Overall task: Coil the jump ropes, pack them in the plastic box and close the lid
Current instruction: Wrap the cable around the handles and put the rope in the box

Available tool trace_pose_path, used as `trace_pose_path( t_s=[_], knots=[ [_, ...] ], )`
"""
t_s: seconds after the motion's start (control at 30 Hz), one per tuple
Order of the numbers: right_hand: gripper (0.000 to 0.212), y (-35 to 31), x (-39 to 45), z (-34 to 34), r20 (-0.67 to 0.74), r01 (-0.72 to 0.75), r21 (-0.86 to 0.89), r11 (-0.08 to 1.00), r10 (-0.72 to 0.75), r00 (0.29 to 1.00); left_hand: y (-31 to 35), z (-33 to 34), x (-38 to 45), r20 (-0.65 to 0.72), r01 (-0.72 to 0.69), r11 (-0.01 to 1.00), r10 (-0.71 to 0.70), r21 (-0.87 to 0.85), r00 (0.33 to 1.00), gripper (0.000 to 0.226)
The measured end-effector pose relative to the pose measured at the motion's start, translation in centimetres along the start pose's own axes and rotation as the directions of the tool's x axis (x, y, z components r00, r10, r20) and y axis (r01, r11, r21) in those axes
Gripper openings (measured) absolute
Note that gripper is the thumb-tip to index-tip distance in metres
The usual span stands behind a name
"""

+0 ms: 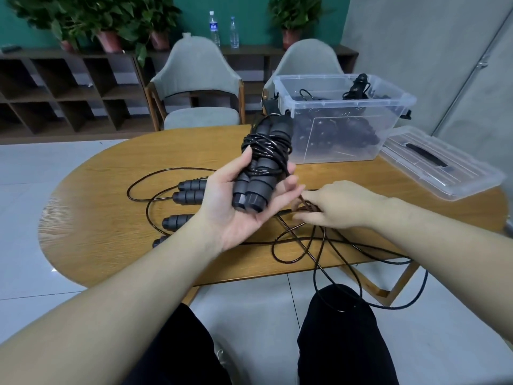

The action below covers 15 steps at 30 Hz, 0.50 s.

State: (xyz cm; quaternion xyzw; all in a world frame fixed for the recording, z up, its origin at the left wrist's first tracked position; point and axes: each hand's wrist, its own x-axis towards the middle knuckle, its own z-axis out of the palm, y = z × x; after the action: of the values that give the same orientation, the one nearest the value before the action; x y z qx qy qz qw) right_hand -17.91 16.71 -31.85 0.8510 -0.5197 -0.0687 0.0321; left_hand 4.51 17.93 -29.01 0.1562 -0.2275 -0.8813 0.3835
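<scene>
My left hand [236,201] holds a black jump rope bundle [261,165], its two handles side by side with cord wound round the upper part. My right hand [336,207] sits just right of it, low over the table, pinching the loose black cord [311,240]. That cord loops over the table's front edge and hangs down to my lap. Other jump rope handles [188,195] lie on the wooden table [111,212] to the left. The clear plastic box [341,118] stands open at the back right with coiled ropes inside. Its lid [441,162] lies flat to the right.
Two grey chairs [197,84] stand behind the table. A dark shelf unit with potted plants [108,31] and two water bottles [213,29] runs along the green back wall. A grey wall closes the right side.
</scene>
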Motion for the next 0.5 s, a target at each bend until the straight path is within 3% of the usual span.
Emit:
trace_pose_path(
  t_s=[0.07,0.13,0.3,0.43,0.5],
  knots=[
    [0.077,1.1,-0.5,0.6,-0.022,-0.021,0.19,0.982,0.026,0.999,0.8,-0.2,-0.1,-0.024,-0.074,0.997,0.074,-0.01,0.997,0.053],
    [0.089,2.2,-1.4,1.3,-0.081,-0.063,0.354,0.933,0.098,0.992,2.2,-0.8,-0.3,-0.07,-0.161,0.987,0.161,0.003,0.985,0.055],
    [0.041,3.3,-2.5,2.9,-0.143,-0.113,0.572,0.812,0.234,0.962,4.5,-2.7,-0.1,-0.189,-0.327,0.945,0.316,-0.026,0.93,0.048],
    [0.05,3.4,-2.6,3.1,-0.18,-0.113,0.674,0.73,0.31,0.934,5.7,-4.6,0.6,-0.317,-0.482,0.867,0.424,-0.128,0.848,0.048],
    [0.049,4.7,-3.5,3.6,-0.162,-0.197,0.694,0.692,0.417,0.894,7.1,-6.0,0.4,-0.4,-0.569,0.81,0.479,-0.142,0.781,0.046]
  ],
)
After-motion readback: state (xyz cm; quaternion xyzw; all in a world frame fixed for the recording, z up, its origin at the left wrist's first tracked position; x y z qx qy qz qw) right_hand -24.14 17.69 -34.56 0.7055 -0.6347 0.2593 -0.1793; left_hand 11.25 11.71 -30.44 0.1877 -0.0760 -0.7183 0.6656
